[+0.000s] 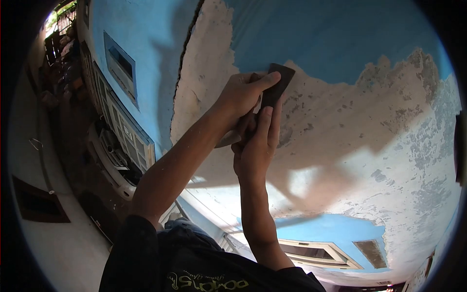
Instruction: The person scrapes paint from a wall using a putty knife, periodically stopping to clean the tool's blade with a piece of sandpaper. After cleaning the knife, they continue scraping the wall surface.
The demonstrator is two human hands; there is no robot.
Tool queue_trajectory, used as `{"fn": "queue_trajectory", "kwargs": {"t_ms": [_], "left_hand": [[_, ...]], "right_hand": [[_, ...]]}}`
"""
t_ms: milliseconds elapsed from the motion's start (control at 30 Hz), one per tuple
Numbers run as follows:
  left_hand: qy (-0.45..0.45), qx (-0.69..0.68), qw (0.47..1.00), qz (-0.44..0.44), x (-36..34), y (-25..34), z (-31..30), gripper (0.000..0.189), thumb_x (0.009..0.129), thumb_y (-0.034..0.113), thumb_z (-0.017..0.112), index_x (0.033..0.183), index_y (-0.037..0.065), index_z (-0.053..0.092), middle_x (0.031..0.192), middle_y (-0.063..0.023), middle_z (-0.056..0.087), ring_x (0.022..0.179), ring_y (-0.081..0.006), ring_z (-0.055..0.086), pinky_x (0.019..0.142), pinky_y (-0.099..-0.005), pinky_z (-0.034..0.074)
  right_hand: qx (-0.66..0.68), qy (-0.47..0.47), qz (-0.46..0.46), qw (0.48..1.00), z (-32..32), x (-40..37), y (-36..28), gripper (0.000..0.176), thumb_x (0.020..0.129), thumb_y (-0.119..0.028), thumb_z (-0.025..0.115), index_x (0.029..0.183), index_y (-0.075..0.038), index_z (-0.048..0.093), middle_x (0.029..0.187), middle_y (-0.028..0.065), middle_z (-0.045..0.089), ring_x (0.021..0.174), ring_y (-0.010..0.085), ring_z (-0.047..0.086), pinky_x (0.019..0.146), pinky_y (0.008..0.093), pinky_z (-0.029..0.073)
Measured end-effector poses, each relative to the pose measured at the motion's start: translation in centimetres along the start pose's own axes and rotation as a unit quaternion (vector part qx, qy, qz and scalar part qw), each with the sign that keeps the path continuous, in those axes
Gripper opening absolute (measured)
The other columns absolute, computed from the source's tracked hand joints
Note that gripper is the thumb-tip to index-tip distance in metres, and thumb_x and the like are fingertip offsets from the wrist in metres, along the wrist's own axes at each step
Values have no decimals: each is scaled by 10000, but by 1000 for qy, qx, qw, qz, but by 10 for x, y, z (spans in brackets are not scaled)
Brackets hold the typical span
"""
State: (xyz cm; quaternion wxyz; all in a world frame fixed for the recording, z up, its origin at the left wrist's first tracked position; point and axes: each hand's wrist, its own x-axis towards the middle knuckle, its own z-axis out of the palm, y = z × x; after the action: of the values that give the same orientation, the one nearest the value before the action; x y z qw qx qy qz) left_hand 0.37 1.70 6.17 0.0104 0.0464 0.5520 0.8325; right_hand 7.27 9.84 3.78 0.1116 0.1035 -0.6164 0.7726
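Both hands meet at a partly stripped wall (340, 121), in the upper middle of the view. The left hand (243, 95) grips a dark, flat, roughly rectangular piece (279, 87), its thumb pressed on the near face. The right hand (255, 151) is closed in just below, its raised fingers touching the lower end of the same piece. A thin, blade-like part (227, 140) projects below the left wrist; which hand holds it cannot be told.

The piece is tilted, its wider end upward, in front of the border between blue paint (301, 39) and exposed pale plaster. A dark, jagged crack (181, 70) runs along the left edge of the bare area, and shadows fall across the plaster.

Lettering: the black shirt (204, 265) bears a large pale-yellow word, seen upside down and partly folded, ending apparently in "ONS"; smaller script beside it is not clearly legible. Marks on a pane of the paned window (126, 131), at left, are too small to read. No brand can be made out on the held piece.

A light-framed opening (316, 253) lies at lower right.
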Motion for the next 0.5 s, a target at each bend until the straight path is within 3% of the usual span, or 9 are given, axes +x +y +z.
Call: {"fn": "queue_trajectory", "kwargs": {"t_ms": [167, 267, 367, 500], "left_hand": [[30, 15, 999, 18, 4, 8, 5, 429, 842, 485, 720, 856, 57, 697, 661, 15, 512, 565, -63, 432, 472, -232, 322], [6, -5, 1000, -13, 2, 4, 2, 442, 847, 498, 709, 861, 56, 697, 658, 17, 514, 575, -72, 449, 481, -233, 340], [16, 48, 998, 29, 9, -1, 3, 434, 864, 492, 689, 868, 58, 701, 658, 22, 518, 591, -73, 469, 494, -232, 368], [-4, 16, 1000, 0, 7, 0, 2, 437, 861, 497, 692, 842, 61, 689, 653, 22, 515, 600, -68, 474, 496, -232, 379]], "right_hand": [[2, -3, -4, 1000, 0, 8, -3, 534, 1081, -307, 317, 1567, -152, 160, 622, -65, 354, 491, 0, 342, 373, 180, 258], [26, 11, -1, 1000, 3, 6, -3, 520, 1071, -314, 371, 1555, -192, 224, 635, -58, 434, 478, -8, 341, 352, 175, 224], [16, -18, -1, 1000, -7, 6, 0, 543, 1079, -325, 328, 1567, -158, 159, 636, -62, 365, 499, -3, 352, 373, 169, 256], [9, -8, 3, 1000, -2, 3, -8, 539, 1079, -330, 331, 1566, -167, 166, 648, -62, 374, 507, -2, 360, 373, 163, 257]]}}
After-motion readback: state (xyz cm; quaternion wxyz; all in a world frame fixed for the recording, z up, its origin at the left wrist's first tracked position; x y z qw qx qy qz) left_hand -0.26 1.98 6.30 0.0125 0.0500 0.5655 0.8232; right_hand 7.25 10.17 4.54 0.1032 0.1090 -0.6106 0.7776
